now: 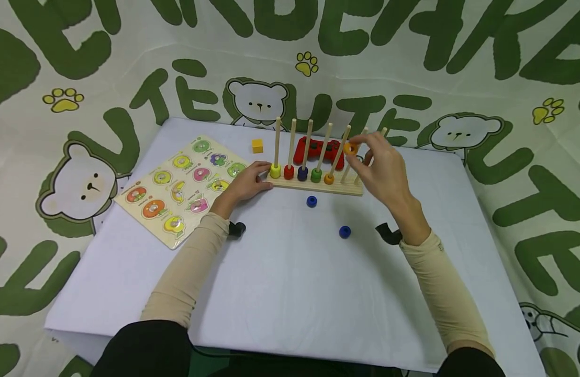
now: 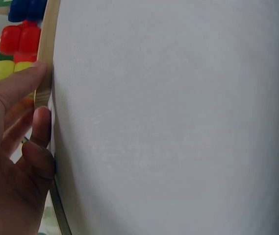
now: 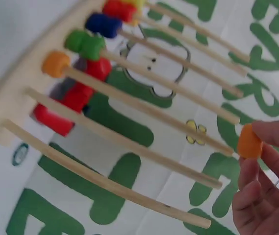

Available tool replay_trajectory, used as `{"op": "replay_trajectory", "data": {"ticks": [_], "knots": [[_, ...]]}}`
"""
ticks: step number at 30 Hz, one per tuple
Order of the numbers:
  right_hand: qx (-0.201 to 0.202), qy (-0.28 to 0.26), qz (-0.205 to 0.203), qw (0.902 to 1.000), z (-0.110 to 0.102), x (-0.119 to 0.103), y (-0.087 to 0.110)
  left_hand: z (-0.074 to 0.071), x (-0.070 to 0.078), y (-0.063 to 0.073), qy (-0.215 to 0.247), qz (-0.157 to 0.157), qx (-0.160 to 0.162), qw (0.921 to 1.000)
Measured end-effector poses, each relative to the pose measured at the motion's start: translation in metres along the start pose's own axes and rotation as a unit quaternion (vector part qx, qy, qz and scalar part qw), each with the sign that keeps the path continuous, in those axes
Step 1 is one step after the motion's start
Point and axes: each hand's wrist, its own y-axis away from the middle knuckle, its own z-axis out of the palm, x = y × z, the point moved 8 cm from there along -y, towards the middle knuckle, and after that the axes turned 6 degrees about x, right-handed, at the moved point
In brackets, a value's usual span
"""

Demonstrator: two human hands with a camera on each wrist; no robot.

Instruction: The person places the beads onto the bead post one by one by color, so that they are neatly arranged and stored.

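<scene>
My right hand (image 1: 381,167) pinches an orange bead (image 3: 250,141) between thumb and fingers. The bead is right at the tip of the peg that carries another orange bead (image 1: 329,179) at its foot. That peg belongs to a wooden peg rack (image 1: 318,186), with yellow, red, dark blue, green and orange beads along its base. Two pegs at the right end are bare. My left hand (image 1: 247,182) grips the left end of the rack's base, thumb at the front edge, next to the yellow beads (image 2: 4,71).
Two blue beads (image 1: 311,201) lie apart on the white table in front of the rack. Behind it sits a red game controller (image 1: 301,152). A yellow cube (image 1: 257,146) stands at the back left. A fruit puzzle board (image 1: 165,196) lies left, partly under my left arm.
</scene>
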Motion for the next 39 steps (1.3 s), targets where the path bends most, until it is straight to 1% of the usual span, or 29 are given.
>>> {"op": "replay_trajectory", "data": {"ticks": [1,3,6,9,12,17,24,27,29,32,34,36,38,39], "knots": [[0.013,0.001,-0.003,0.9999,-0.002,0.001,-0.007,-0.001,0.000,0.000,0.001,-0.003,0.000,1.0000],[0.027,0.006,-0.007,0.9996,-0.003,0.002,-0.019,-0.002,-0.001,0.001,0.002,-0.006,0.000,1.0000],[0.032,0.011,-0.007,0.9994,-0.001,0.004,-0.031,-0.002,0.000,0.002,0.004,-0.004,0.000,1.0000],[0.030,0.016,0.000,0.9994,0.003,0.007,-0.037,-0.003,0.001,0.004,0.005,-0.002,0.000,1.0000],[0.023,0.022,0.016,0.9994,0.006,0.011,-0.039,-0.002,0.002,0.004,0.006,-0.004,0.000,1.0000],[-0.002,0.035,0.044,0.9984,0.013,0.017,-0.039,-0.003,0.002,0.004,0.004,-0.004,0.001,1.0000],[-0.018,0.043,0.053,0.9975,0.017,0.021,-0.037,-0.002,0.001,0.003,0.008,0.001,0.001,1.0000],[-0.013,0.043,0.052,0.9976,0.015,0.020,-0.033,-0.001,0.001,0.002,0.008,0.002,0.002,1.0000],[-0.002,0.043,0.047,0.9980,0.011,0.018,-0.028,0.000,0.001,0.002,0.007,0.003,0.002,1.0000],[0.014,0.042,0.028,0.9986,0.005,0.014,-0.015,0.001,0.001,0.002,0.005,0.002,0.000,1.0000],[0.009,0.041,0.019,0.9990,0.004,0.012,-0.002,0.001,0.000,0.002,0.005,-0.001,0.000,1.0000],[-0.024,0.041,0.017,0.9987,0.008,0.012,0.014,0.000,0.000,0.003,0.005,-0.003,0.001,1.0000],[-0.087,0.049,0.021,0.9947,0.018,0.013,0.033,-0.001,-0.001,0.003,0.004,-0.006,0.002,1.0000],[-0.128,0.054,0.026,0.9900,0.025,0.015,0.043,-0.001,-0.001,0.002,0.006,-0.007,0.001,1.0000]]}}
